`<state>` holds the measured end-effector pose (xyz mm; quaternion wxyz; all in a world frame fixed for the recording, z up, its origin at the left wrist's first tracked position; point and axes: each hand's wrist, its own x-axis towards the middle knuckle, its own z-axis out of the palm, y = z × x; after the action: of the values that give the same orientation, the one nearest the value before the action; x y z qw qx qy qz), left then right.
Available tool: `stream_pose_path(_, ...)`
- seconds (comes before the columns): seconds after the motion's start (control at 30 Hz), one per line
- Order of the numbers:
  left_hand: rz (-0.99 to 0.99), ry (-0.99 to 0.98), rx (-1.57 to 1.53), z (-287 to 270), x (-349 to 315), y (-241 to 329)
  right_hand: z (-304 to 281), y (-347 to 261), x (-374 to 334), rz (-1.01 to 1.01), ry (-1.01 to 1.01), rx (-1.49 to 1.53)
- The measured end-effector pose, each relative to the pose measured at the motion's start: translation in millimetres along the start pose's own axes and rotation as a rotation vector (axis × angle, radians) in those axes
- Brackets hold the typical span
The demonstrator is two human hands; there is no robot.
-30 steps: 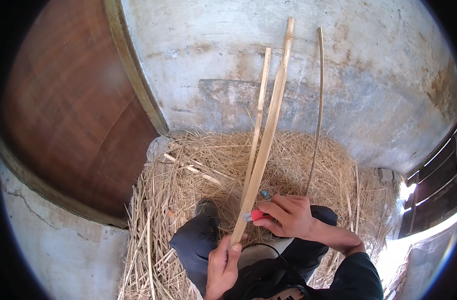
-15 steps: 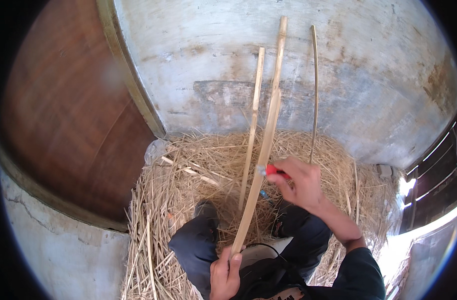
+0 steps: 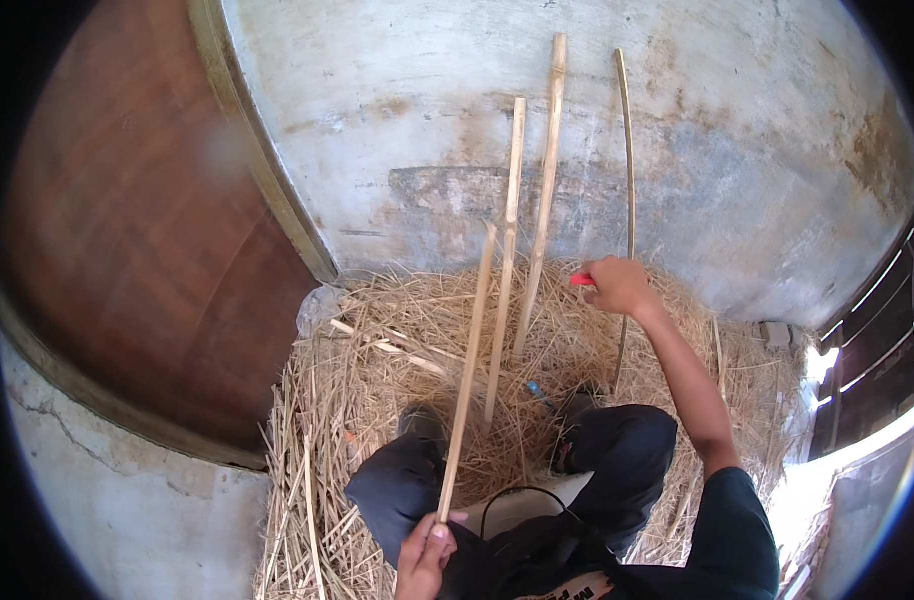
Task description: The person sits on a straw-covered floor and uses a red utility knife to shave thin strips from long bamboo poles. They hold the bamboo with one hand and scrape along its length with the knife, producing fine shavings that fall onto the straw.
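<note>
Down at six o'clock, the left hand (image 3: 427,553) covers the near end of the pale strip (image 3: 466,385), its wrist sliced off by the lower edge! Out at three, the right hand (image 3: 619,287) swallows most of a red tool (image 3: 582,280), tip too small to read, and masks a stretch of the thin stick (image 3: 627,140). Toward five, a blue object (image 3: 538,393), too tiny to name; at seven, an orange fleck (image 3: 351,437), likewise!
</note>
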<state>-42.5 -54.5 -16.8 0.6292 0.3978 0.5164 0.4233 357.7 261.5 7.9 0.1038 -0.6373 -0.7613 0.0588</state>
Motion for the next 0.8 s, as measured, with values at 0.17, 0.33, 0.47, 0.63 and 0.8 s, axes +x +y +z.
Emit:
stream_pose_path(0.17, -0.063, -0.202, -0.104, -15, 39, 8, 18, -47, -31, -0.109, 0.060, 0.834)
stream_pose_path(0.33, -0.138, -0.369, -0.220, 9, 54, 23, -13, -121, -94, -0.047, -0.176, 1.417)
stream_pose_path(0.47, -0.167, -0.547, -0.237, 14, 67, 14, -21, -137, -107, -0.083, -0.150, 1.297)
stream_pose_path(0.63, -0.078, -0.482, -0.069, 18, 70, 14, -8, -132, -105, -0.006, -0.058, 1.347)
stream_pose_path(0.8, 0.096, -0.397, 0.024, 11, 65, 4, -4, -128, -104, 0.103, 0.058, 1.580)
